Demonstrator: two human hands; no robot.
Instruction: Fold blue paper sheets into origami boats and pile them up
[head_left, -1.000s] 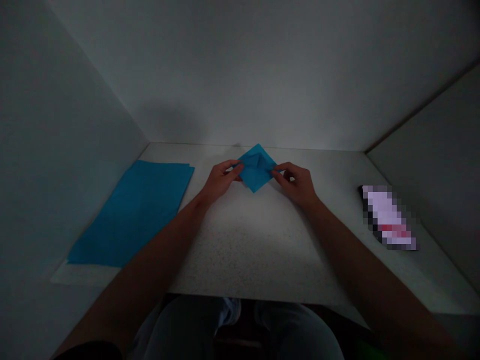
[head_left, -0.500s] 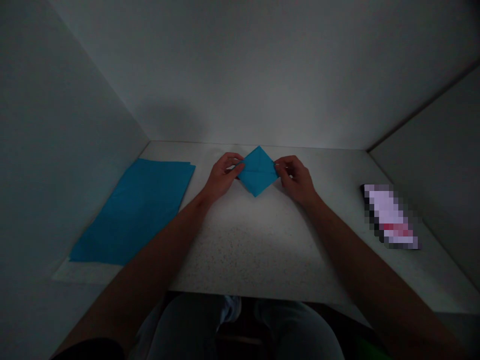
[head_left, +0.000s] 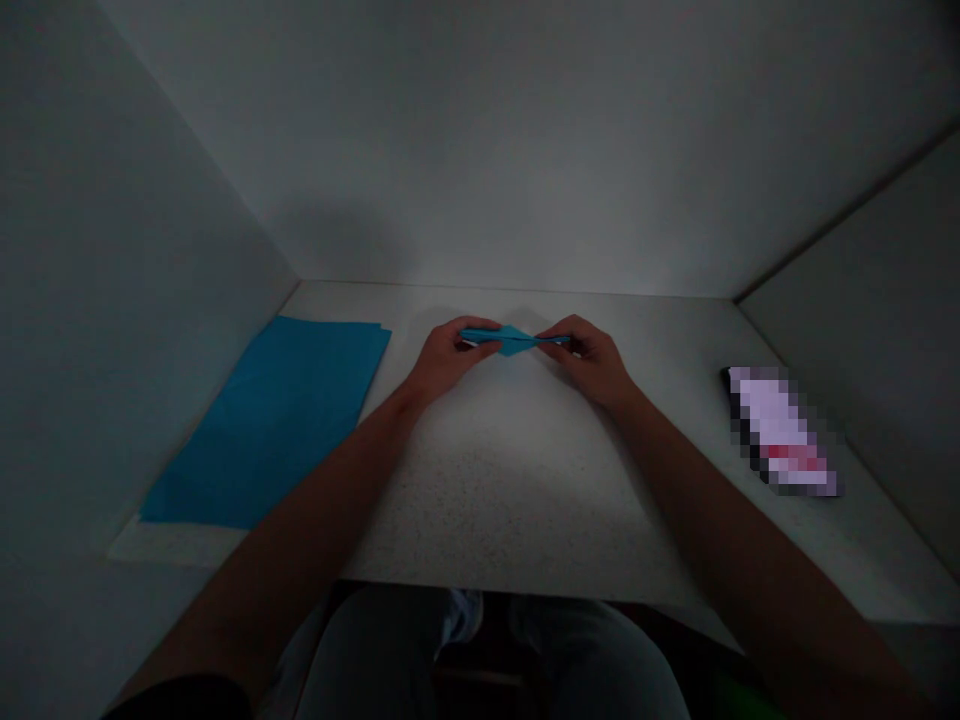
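Between my hands is a small folded blue paper (head_left: 516, 340), seen nearly edge-on as a narrow shape with a short diamond bulge at its middle. My left hand (head_left: 448, 355) pinches its left end, fingers behind and thumb in front. The right end is gripped by my right hand (head_left: 589, 355), thumb and fingers closed on it. Parts of the paper are covered by my fingers. Whether it rests on the table or hovers just above, I cannot tell.
A stack of larger blue paper sheets (head_left: 277, 420) lies on the left of the pale speckled table (head_left: 495, 490). On the right lies a blurred-out phone-like object (head_left: 780, 430). Walls (head_left: 510, 150) close in the back and both sides.
The folded paper was an open, flat diamond facing me; now it is squeezed into a thin, narrow form. Both hands stay at about the same place, still holding its ends.
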